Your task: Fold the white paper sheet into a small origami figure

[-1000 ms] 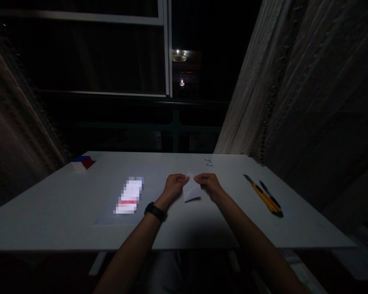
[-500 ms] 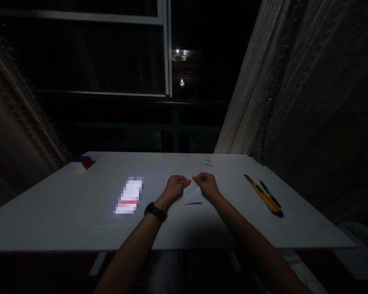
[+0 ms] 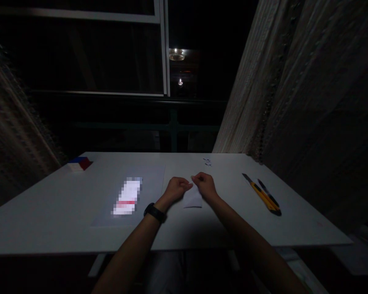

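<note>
A small piece of white paper [image 3: 192, 199] is pinched at its far end by both of my hands, just above the white table [image 3: 184, 234]. My left hand [image 3: 175, 189], with a dark band on its wrist, has thumb and fingers pressed together at the paper's upper left. At the upper right, my right hand [image 3: 205, 184] grips the paper between thumb and curled fingers. The fingertips nearly meet, and they cover the paper's far edge. Its near edge faces me and shows a thin dark line of shadow.
Left of my hands a lit phone [image 3: 128, 197], its screen blurred, lies on a white sheet [image 3: 155, 175]. A coloured cube [image 3: 79, 163] stands at the far left. To the right lie a yellow box cutter [image 3: 263, 198] and a dark pen [image 3: 268, 192]. Small dark-marked scraps [image 3: 207, 162] lie beyond my hands.
My left fingertips have shifted slightly right and down along the paper's top. The paper's near edge sits a little lower and looks flatter. The view has turned slightly.
</note>
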`<state>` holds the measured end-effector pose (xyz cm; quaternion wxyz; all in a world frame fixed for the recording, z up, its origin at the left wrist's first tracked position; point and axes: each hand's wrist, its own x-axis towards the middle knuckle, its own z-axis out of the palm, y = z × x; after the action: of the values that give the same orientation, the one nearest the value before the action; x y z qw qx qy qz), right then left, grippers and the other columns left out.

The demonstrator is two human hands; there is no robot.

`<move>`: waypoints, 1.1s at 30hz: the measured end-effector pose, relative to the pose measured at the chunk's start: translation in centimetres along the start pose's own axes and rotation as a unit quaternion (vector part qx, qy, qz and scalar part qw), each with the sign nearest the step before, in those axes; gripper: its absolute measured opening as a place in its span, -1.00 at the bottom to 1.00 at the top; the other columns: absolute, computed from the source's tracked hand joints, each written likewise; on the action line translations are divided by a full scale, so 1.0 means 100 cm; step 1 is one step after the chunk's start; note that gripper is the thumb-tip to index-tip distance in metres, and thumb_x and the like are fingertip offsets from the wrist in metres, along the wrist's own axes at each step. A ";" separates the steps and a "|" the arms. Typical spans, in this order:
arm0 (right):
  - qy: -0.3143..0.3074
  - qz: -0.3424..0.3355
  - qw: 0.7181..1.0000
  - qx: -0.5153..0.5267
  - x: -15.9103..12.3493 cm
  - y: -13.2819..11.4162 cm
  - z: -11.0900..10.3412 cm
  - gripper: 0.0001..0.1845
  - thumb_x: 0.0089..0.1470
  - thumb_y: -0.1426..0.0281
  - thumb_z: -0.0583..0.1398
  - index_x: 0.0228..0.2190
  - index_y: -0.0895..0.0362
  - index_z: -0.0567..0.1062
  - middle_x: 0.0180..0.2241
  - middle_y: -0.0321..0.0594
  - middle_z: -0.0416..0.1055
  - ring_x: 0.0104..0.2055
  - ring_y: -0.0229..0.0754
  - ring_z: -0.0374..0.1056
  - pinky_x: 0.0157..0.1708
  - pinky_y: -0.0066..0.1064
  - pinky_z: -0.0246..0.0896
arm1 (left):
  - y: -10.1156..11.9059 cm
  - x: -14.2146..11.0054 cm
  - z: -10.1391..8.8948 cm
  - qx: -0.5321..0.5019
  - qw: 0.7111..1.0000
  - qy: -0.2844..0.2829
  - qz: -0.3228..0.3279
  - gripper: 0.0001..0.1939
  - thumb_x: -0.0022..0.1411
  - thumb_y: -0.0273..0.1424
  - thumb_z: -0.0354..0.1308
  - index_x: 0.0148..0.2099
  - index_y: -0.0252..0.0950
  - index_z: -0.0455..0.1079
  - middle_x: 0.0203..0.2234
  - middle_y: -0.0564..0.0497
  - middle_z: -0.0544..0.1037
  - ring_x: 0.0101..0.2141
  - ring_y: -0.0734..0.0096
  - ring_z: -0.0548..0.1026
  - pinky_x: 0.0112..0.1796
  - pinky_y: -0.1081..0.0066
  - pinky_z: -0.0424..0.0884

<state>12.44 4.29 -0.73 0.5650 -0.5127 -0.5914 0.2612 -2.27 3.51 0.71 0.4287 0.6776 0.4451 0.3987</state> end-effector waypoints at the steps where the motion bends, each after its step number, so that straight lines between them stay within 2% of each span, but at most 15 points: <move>1: 0.000 0.010 1.000 0.006 0.000 0.000 0.000 -0.74 -0.22 0.23 0.24 -0.69 0.16 0.40 -0.70 -0.33 0.31 -0.59 -0.27 0.20 -0.56 -0.44 0.04 | 0.000 0.000 0.000 0.002 1.000 0.000 0.001 -0.63 -0.12 -0.15 0.19 -0.61 -0.39 0.33 -0.73 0.14 0.20 -0.64 0.60 0.09 -0.59 0.52 0.00; 6: -0.041 0.030 0.997 0.054 0.003 -0.001 -0.004 -0.73 -0.23 0.19 0.25 -0.64 0.17 0.46 -0.62 -0.25 0.40 -0.51 -0.22 0.29 -0.47 -0.41 0.13 | -0.004 0.001 0.001 0.003 1.000 0.011 0.005 -0.66 -0.13 -0.17 0.21 -0.59 -0.40 0.38 -0.75 0.14 0.21 -0.66 0.61 0.11 -0.61 0.52 0.01; 9: -0.057 0.042 0.991 0.109 0.003 -0.003 -0.004 -0.70 -0.24 0.17 0.26 -0.51 0.16 0.49 -0.53 -0.23 0.45 -0.44 -0.19 0.34 -0.41 -0.39 0.19 | -0.004 0.003 0.000 -0.037 0.997 0.073 -0.002 -0.66 -0.14 -0.17 0.22 -0.53 -0.40 0.42 -0.71 0.09 0.33 -0.63 0.55 0.22 -0.59 0.52 0.10; 12: -0.076 0.099 0.979 0.161 0.002 -0.004 -0.003 -0.57 -0.38 0.23 0.33 -0.38 0.15 0.44 -0.58 -0.28 0.43 -0.51 -0.19 0.34 -0.47 -0.38 0.20 | 0.001 0.003 -0.003 -0.105 0.984 0.142 -0.007 -0.67 -0.14 -0.19 0.24 -0.46 -0.41 0.44 -0.66 0.03 0.41 -0.59 0.50 0.31 -0.55 0.52 0.18; 14: -0.079 0.120 0.975 0.169 0.002 -0.004 -0.002 -0.53 -0.42 0.27 0.34 -0.36 0.15 0.41 -0.62 -0.31 0.41 -0.56 -0.20 0.33 -0.51 -0.39 0.19 | 0.005 0.002 -0.004 -0.146 0.976 0.159 -0.012 -0.68 -0.15 -0.21 0.26 -0.44 -0.41 0.44 -0.66 0.03 0.43 -0.60 0.51 0.33 -0.55 0.52 0.20; 16: -0.071 0.104 0.982 0.144 0.002 -0.005 -0.004 -0.58 -0.38 0.29 0.31 -0.38 0.16 0.42 -0.64 -0.33 0.39 -0.58 -0.23 0.30 -0.54 -0.41 0.17 | 0.009 0.001 -0.004 -0.188 0.970 0.151 -0.023 -0.65 -0.17 -0.23 0.28 -0.38 -0.41 0.44 -0.63 0.01 0.45 -0.59 0.50 0.36 -0.53 0.52 0.23; 19: -0.091 0.035 0.993 0.071 0.002 -0.007 -0.008 -0.69 -0.26 0.31 0.24 -0.37 0.16 0.46 -0.63 -0.34 0.35 -0.58 -0.27 0.26 -0.55 -0.44 0.13 | 0.010 0.000 -0.003 -0.208 0.967 0.141 -0.030 -0.55 -0.23 -0.26 0.33 -0.26 -0.41 0.43 -0.60 -0.02 0.49 -0.57 0.46 0.40 -0.53 0.51 0.25; 22: -0.124 -0.013 0.992 0.037 0.002 -0.010 -0.011 -0.68 -0.20 0.34 0.21 -0.30 0.14 0.49 -0.58 -0.34 0.36 -0.54 -0.28 0.26 -0.51 -0.45 0.15 | 0.008 0.001 -0.004 -0.171 0.975 0.136 -0.030 -0.60 -0.24 -0.26 0.34 -0.34 -0.43 0.46 -0.62 -0.04 0.48 -0.57 0.43 0.41 -0.55 0.50 0.24; 25: -0.096 -0.003 0.993 0.071 0.003 -0.012 -0.013 -0.56 -0.21 0.34 0.23 -0.19 0.15 0.45 -0.57 -0.33 0.38 -0.52 -0.26 0.30 -0.48 -0.44 0.18 | 0.005 0.001 -0.005 -0.164 0.979 0.110 -0.041 -0.67 -0.22 -0.27 0.33 -0.45 -0.46 0.46 -0.62 -0.07 0.49 -0.57 0.42 0.42 -0.55 0.50 0.26; 31: -0.039 0.004 0.996 0.080 0.005 -0.013 -0.014 -0.47 -0.27 0.27 0.28 -0.16 0.14 0.42 -0.55 -0.30 0.43 -0.61 -0.27 0.26 -0.58 -0.44 0.14 | 0.007 -0.003 -0.004 -0.258 0.962 -0.024 -0.080 -0.49 -0.25 -0.40 0.36 -0.17 -0.46 0.39 -0.47 -0.13 0.53 -0.52 0.35 0.48 -0.48 0.39 0.41; 33: -0.036 0.013 0.994 0.105 0.005 -0.013 -0.014 -0.41 -0.28 0.26 0.29 -0.13 0.13 0.38 -0.49 -0.27 0.45 -0.57 -0.26 0.30 -0.55 -0.43 0.19 | 0.009 -0.005 -0.003 -0.267 0.959 -0.025 -0.089 -0.49 -0.24 -0.41 0.36 -0.17 -0.46 0.37 -0.47 -0.12 0.52 -0.52 0.34 0.48 -0.50 0.36 0.44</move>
<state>13.43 3.98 0.96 0.5909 -0.4484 -0.5739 0.3469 -2.45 2.89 1.61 0.6388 0.5056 0.3705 0.4462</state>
